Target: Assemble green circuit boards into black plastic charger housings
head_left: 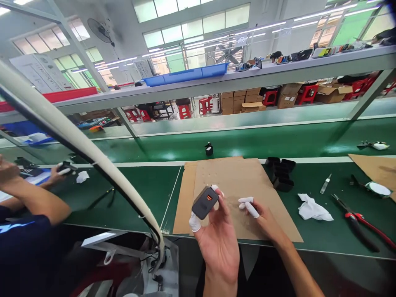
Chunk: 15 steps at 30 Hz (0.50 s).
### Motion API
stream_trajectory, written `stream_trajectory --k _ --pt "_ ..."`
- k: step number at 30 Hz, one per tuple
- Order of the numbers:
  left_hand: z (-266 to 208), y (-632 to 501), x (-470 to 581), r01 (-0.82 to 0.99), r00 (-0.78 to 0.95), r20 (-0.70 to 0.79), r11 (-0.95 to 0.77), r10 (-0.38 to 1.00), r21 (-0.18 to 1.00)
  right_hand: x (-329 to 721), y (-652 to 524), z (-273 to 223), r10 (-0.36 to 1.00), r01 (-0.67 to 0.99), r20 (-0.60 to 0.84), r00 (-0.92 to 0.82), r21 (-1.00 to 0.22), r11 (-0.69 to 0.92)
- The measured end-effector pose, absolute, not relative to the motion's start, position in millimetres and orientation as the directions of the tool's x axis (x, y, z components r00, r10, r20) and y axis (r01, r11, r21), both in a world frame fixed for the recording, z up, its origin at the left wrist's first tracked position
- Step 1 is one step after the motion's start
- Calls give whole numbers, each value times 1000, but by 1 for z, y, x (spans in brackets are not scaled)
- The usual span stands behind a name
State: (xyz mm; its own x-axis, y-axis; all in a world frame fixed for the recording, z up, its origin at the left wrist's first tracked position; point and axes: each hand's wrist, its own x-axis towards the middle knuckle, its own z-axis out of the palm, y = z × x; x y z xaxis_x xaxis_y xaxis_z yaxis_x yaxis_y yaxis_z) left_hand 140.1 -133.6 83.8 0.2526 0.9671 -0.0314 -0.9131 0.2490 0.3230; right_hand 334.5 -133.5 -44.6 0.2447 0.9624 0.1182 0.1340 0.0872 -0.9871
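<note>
My left hand (220,241), palm turned up, grips a small black charger (202,208) between thumb and fingers. An orange-lined USB port shows on its face, and metal prongs stick up at its far end. White finger cots cover the thumb and a fingertip. To the right, my right hand (258,212) is over a brown cardboard sheet (229,177), with several fingers in white cots stretched out and nothing visible in them. Black plastic trays (280,173) stand at the cardboard's right edge. A small black part (209,148) sits beyond it on the green belt (173,146).
Right of the cardboard lie a crumpled white tissue (314,208), a small tube (325,184), red-and-black pliers (355,222) and a white round-headed tool (378,189). A pale hose (117,177) crosses on the left. Beyond it, a co-worker's arm (37,198) reaches over the bench.
</note>
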Motion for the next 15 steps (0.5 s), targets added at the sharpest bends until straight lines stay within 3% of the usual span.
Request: stream_trajectory --k 9,12,14,15 --pt "89 -119 159 -893 153 14 132 988 430 335 -131 -48 963 142 103 249 -987 68" --pt "72 -80 179 -782 59 136 -39 989 622 335 -130 -43 961 144 110 252 -987 75" --pt "55 -38 197 -542 12 246 -200 969 816 335 -129 -40 960 146 117 253 -986 82" --pt "46 -15 207 -497 -2 255 -222 967 839 335 -128 -39 959 152 122 257 -985 85"
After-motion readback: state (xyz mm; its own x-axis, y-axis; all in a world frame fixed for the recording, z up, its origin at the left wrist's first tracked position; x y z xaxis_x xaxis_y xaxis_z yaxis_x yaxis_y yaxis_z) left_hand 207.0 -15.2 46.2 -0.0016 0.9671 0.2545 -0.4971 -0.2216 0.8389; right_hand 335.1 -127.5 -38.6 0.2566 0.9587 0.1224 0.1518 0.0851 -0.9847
